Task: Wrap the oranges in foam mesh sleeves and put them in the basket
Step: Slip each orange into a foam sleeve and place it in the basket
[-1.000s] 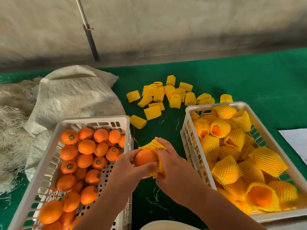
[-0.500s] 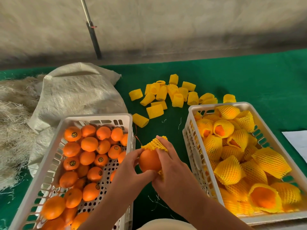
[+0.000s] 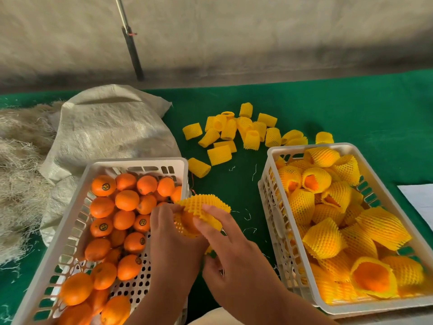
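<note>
Between the two baskets I hold one orange (image 3: pixel 187 222) inside a yellow foam mesh sleeve (image 3: pixel 203 205) stretched over it. My left hand (image 3: pixel 173 245) grips the orange from the left and below. My right hand (image 3: pixel 234 259) pinches the sleeve from the right, fingers lying over the mesh. The left white basket (image 3: pixel 77 219) holds several bare oranges (image 3: pixel 127 200). Inside the right white basket (image 3: pixel 269 207) lie several sleeved oranges (image 3: pixel 325 238).
A heap of loose yellow sleeves (image 3: pixel 243 134) lies on the green table cloth (image 3: pixel 351 109) behind the baskets. A pale woven sack (image 3: pixel 107 130) and dry straw (image 3: pixel 18 179) fill the left side. White paper (image 3: pixel 419 198) sits at the right edge. A dark pole (image 3: pixel 131 43) leans against the wall.
The sleeve has been pulled further over the orange, which now shows only through the mesh. Both hands have shifted slightly left and towards me.
</note>
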Demonstrator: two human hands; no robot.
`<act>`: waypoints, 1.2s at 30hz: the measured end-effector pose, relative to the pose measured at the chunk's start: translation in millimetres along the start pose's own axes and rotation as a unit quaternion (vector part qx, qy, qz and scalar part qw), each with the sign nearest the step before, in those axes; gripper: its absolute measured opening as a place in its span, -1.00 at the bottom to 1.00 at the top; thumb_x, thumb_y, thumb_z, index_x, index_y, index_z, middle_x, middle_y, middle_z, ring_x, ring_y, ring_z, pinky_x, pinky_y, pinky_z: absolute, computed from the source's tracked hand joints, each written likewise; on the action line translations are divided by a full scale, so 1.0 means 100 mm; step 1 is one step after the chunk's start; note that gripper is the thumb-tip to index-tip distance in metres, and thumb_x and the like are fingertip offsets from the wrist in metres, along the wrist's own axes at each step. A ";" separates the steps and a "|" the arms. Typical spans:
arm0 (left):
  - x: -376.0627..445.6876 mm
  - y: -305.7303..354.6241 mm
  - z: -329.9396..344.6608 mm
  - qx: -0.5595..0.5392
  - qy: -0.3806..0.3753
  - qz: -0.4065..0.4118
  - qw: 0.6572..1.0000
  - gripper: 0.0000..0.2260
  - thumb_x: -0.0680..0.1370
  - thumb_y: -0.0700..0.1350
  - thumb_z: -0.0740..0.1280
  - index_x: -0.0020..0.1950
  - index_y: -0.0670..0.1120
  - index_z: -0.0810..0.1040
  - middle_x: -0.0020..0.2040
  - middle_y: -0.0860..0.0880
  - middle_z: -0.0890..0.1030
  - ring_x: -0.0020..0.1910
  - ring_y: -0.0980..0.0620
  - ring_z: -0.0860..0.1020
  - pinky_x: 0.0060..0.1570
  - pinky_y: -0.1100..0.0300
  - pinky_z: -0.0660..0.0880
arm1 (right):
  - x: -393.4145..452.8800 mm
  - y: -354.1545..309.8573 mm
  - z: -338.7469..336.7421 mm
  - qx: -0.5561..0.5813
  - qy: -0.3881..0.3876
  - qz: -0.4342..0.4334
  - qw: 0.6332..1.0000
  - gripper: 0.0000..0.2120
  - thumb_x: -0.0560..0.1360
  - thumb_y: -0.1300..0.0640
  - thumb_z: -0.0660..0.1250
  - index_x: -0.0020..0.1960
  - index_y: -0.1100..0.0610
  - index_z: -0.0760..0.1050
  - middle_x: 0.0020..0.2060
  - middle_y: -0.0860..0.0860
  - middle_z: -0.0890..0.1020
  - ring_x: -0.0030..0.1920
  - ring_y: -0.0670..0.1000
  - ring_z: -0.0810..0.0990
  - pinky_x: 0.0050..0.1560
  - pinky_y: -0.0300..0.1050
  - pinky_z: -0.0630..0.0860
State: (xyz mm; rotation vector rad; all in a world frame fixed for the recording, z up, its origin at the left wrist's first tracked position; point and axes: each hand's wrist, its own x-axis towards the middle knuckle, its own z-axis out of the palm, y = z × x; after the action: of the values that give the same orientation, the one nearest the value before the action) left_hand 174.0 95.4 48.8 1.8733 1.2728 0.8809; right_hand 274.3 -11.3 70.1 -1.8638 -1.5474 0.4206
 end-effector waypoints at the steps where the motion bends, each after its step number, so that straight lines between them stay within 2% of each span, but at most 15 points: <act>1: 0.01 -0.03 -0.02 0.005 0.005 0.008 1.000 -0.47 0.27 0.17 0.52 0.12 0.21 0.32 0.05 0.22 0.36 0.07 0.31 0.41 -0.23 0.28 0.39 | -0.01 0.00 -0.03 0.021 0.016 -0.007 1.000 -0.44 0.56 -0.05 0.27 0.54 -0.22 0.25 0.55 -0.31 0.15 -0.03 -0.17 0.63 -0.13 -0.35 0.60; 2: 0.02 -0.06 -0.03 0.014 0.011 0.019 1.000 -0.42 0.27 0.06 0.58 0.12 0.22 0.31 0.07 0.20 0.35 0.09 0.27 0.41 -0.23 0.29 0.40 | -0.02 0.01 -0.06 0.052 0.044 -0.002 0.998 -0.45 0.54 -0.06 0.34 0.50 -0.22 0.32 0.48 -0.29 0.25 0.01 -0.17 0.62 -0.15 -0.36 0.59; 4: 0.03 -0.11 -0.06 0.024 0.020 0.042 0.999 -0.31 0.24 -0.10 0.67 0.14 0.21 0.31 0.12 0.16 0.36 0.07 0.18 0.42 -0.22 0.25 0.48 | -0.01 0.06 -0.08 0.089 0.116 0.037 0.989 -0.39 0.49 -0.18 0.44 0.48 -0.23 0.31 0.37 -0.27 0.33 0.22 -0.11 0.54 0.00 -0.35 0.56; 6: 0.01 -0.11 -0.08 0.021 0.020 0.069 0.997 -0.33 0.23 -0.02 0.68 0.16 0.17 0.32 0.19 0.12 0.37 0.15 0.09 0.44 -0.20 0.17 0.57 | 0.05 0.10 -0.08 0.095 0.135 0.093 0.982 -0.16 0.42 -0.44 0.40 0.57 -0.25 0.14 0.44 -0.29 0.27 0.44 -0.11 0.37 0.27 -0.20 0.52; 8: -0.02 -0.09 -0.06 0.045 0.013 0.091 0.995 -0.35 0.25 0.08 0.62 0.19 0.11 0.34 0.24 0.11 0.35 0.20 0.06 0.43 -0.19 0.12 0.61 | 0.12 0.12 -0.07 0.132 0.075 0.142 0.978 0.00 0.32 -0.61 0.32 0.60 -0.35 -0.06 0.47 -0.38 0.19 0.49 -0.21 0.27 0.41 -0.07 0.46; 10: -0.06 -0.07 -0.01 0.058 -0.007 0.110 0.992 -0.28 0.24 0.01 0.70 0.23 0.05 0.34 0.25 0.14 0.31 0.21 0.15 0.37 -0.19 0.23 0.57 | 0.19 0.12 -0.03 0.163 0.030 0.170 0.971 0.04 0.24 -0.65 0.32 0.55 -0.45 -0.13 0.34 -0.52 0.20 0.40 -0.29 0.32 0.31 -0.24 0.49; 12: -0.11 -0.04 0.04 0.071 -0.048 0.132 0.988 -0.24 0.21 -0.08 0.73 0.25 0.01 0.35 0.27 0.10 0.33 0.15 0.32 0.30 -0.22 0.46 0.40 | 0.23 0.12 0.03 0.165 0.043 0.190 0.967 0.00 0.23 -0.65 0.34 0.51 -0.48 -0.08 0.22 -0.63 0.19 0.29 -0.35 0.37 0.06 -0.45 0.47; 14: -0.16 -0.01 0.07 0.082 -0.086 0.128 0.985 -0.22 0.22 -0.09 0.73 0.28 -0.01 0.35 0.30 0.05 0.34 0.19 0.42 0.31 -0.35 0.56 0.33 | 0.25 0.15 0.10 0.163 0.078 0.207 0.962 -0.06 0.24 -0.63 0.35 0.48 -0.46 0.00 0.17 -0.63 0.24 0.21 -0.38 0.40 -0.09 -0.53 0.44; 17: -0.20 0.02 0.11 0.090 -0.105 0.095 0.986 -0.19 0.24 -0.04 0.72 0.34 -0.01 0.32 0.33 0.05 0.32 0.14 0.50 0.29 -0.41 0.60 0.30 | 0.23 0.22 0.17 0.157 0.122 0.230 0.953 -0.08 0.24 -0.58 0.36 0.48 -0.40 0.05 0.20 -0.47 0.32 0.19 -0.32 0.43 -0.08 -0.50 0.46; 21: -0.26 0.03 0.14 0.086 -0.099 0.118 0.984 -0.24 0.27 -0.02 0.68 0.35 -0.04 0.36 0.31 0.12 0.33 0.14 0.43 0.28 -0.25 0.70 0.31 | 0.17 0.32 0.17 0.145 0.143 0.247 0.947 -0.02 0.20 -0.60 0.32 0.51 -0.36 0.05 0.25 -0.37 0.31 0.18 -0.33 0.39 -0.05 -0.48 0.40; 24: -0.28 -0.01 0.15 0.047 -0.112 0.159 0.980 -0.41 0.45 0.11 0.52 0.40 0.06 0.38 0.35 0.36 0.24 0.33 0.44 0.31 -0.12 0.58 0.42 | 0.14 0.44 0.09 0.120 0.146 0.251 0.949 -0.04 0.23 -0.59 0.33 0.51 -0.37 0.05 0.22 -0.43 0.24 0.15 -0.38 0.36 -0.12 -0.53 0.34; 26: -0.27 -0.11 0.13 0.048 -0.148 0.178 0.972 -0.48 0.51 0.20 0.40 0.44 0.13 0.40 0.42 0.37 0.23 0.37 0.36 0.35 0.05 0.45 0.50 | 0.10 0.61 -0.01 0.089 0.158 0.252 0.951 -0.09 0.31 -0.51 0.39 0.53 -0.34 0.07 0.24 -0.45 0.22 0.17 -0.36 0.38 -0.08 -0.54 0.35; 29: -0.19 -0.40 0.03 0.112 -0.177 0.138 0.968 -0.52 0.52 0.24 0.37 0.42 0.18 0.42 0.47 0.19 0.30 0.40 0.12 0.41 0.26 -0.02 0.54 | -0.03 1.00 -0.29 0.038 0.203 0.268 0.941 -0.14 0.41 -0.38 0.48 0.56 -0.21 0.16 0.43 -0.22 0.39 0.34 -0.15 0.42 0.20 -0.19 0.56; 31: -0.13 -0.66 -0.08 0.177 -0.178 0.090 0.964 -0.51 0.50 0.25 0.37 0.40 0.16 0.46 0.46 0.10 0.32 0.42 -0.01 0.39 0.31 -0.10 0.46 | -0.15 1.30 -0.51 0.010 0.241 0.296 0.924 -0.15 0.40 -0.37 0.49 0.55 -0.18 0.19 0.42 -0.12 0.45 0.35 -0.03 0.48 0.22 -0.02 0.59; 36: -0.14 -1.20 -0.22 0.275 -0.180 -0.037 0.944 -0.41 0.41 0.20 0.40 0.35 -0.10 0.60 0.42 -0.20 0.45 0.41 -0.24 0.40 0.36 -0.32 0.39 | -0.37 2.04 -0.90 -0.086 0.274 0.363 0.887 -0.10 0.40 -0.30 0.52 0.58 -0.04 0.21 0.45 0.02 0.46 0.42 0.12 0.44 0.31 0.11 0.49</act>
State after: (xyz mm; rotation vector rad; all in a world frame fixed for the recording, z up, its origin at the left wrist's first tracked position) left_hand 94.9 118.8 -42.4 2.2562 1.4316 0.1177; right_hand 472.6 -87.3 -7.1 -2.3982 -0.4915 0.0476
